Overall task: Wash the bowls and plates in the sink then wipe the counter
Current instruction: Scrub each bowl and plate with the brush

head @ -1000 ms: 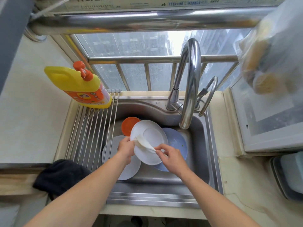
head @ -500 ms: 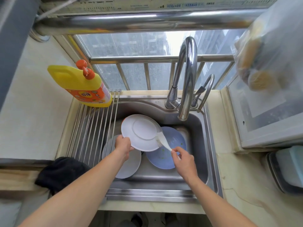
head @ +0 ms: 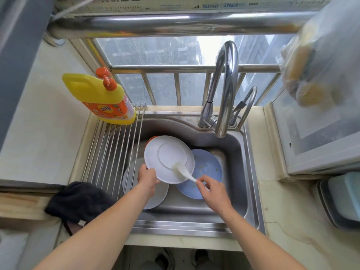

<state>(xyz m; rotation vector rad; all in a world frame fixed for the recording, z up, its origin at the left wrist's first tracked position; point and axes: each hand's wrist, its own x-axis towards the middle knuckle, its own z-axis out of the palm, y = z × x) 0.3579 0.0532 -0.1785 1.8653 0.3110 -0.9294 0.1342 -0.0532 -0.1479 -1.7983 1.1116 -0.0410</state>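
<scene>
My left hand (head: 147, 177) grips the near rim of a white plate (head: 165, 152), held over the steel sink (head: 239, 152) with its underside up. My right hand (head: 213, 189) pinches a white cloth (head: 183, 171), whose far end lies on that plate's underside. In the basin below lie a blue plate (head: 207, 166) with green food specks and another white plate (head: 155, 195) under my left wrist. An orange bowl (head: 151, 138) peeks out behind the held plate.
A roll-up steel rack (head: 111, 151) covers the sink's left side, with a yellow detergent bottle (head: 99, 98) at its far end. A black cloth (head: 78, 201) lies at the counter's left front. The faucet (head: 224, 90) arches over the basin. A container (head: 342, 199) sits at right.
The white plate has been flipped from face up to underside up and shifted left. My right hand moved right, then brought the cloth back onto the plate's underside.
</scene>
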